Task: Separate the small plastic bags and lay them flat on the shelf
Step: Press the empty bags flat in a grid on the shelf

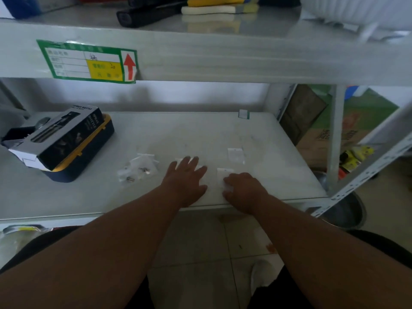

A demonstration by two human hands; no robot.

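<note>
We flatten bags near shelf (256, 134) front edge: left hand (186, 180) spread flat, pressing one; right hand (244, 190) pinching bag (224, 175). Next, we think: lay it flat beside.

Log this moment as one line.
left hand: flat on bag | right hand: pinching small plastic bag | shelf: one bag laid flat

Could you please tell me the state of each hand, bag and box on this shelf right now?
left hand: flat, fingers straight, pressing a bag onto the shelf.
right hand: fingers curled, pinching a small bag.
far bag: lying flat, untouched.
bags with screws: bunched in a loose pile, not flat.
spray bottle box: tilted, resting on a yellow-rimmed case.
</note>
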